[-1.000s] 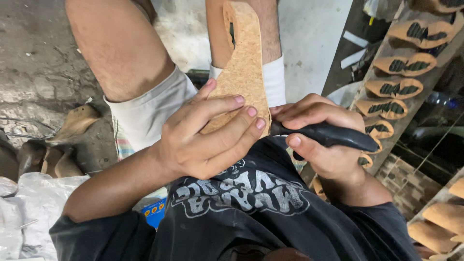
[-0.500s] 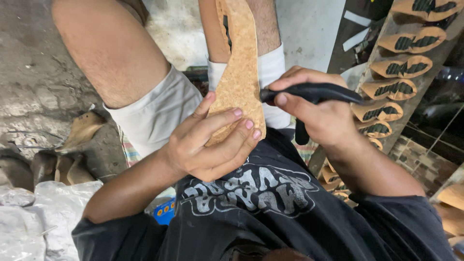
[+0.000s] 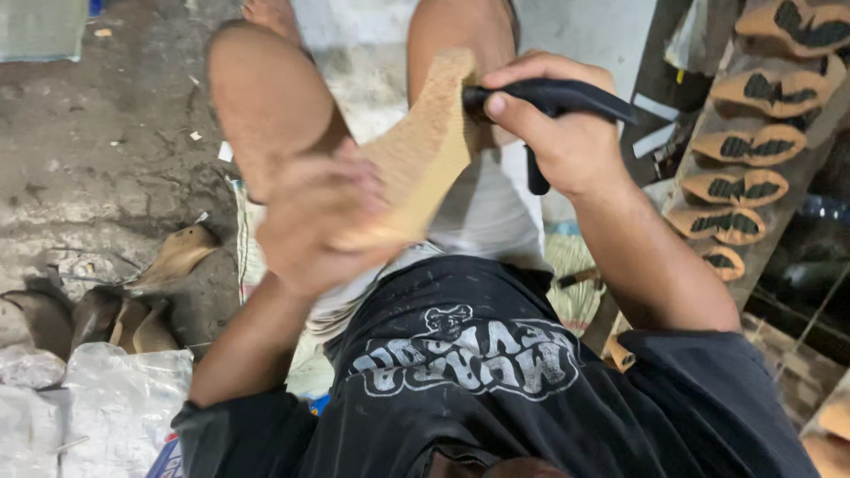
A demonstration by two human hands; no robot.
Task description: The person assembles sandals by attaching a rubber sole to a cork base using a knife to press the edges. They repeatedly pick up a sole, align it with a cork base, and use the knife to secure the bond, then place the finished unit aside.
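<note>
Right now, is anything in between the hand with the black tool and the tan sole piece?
Nothing visible. The right hand grips the black tool, whose front end already meets the top edge of the tan sole piece. The left hand, blurred, holds that piece from below.

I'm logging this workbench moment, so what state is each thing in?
Cork sole piece: held up, tilted, in the left hand.
Black-handled tool: gripped by the right hand, at the sole's top edge.
Soles on rack: lying in a row.
Soles on floor: loose.
</note>
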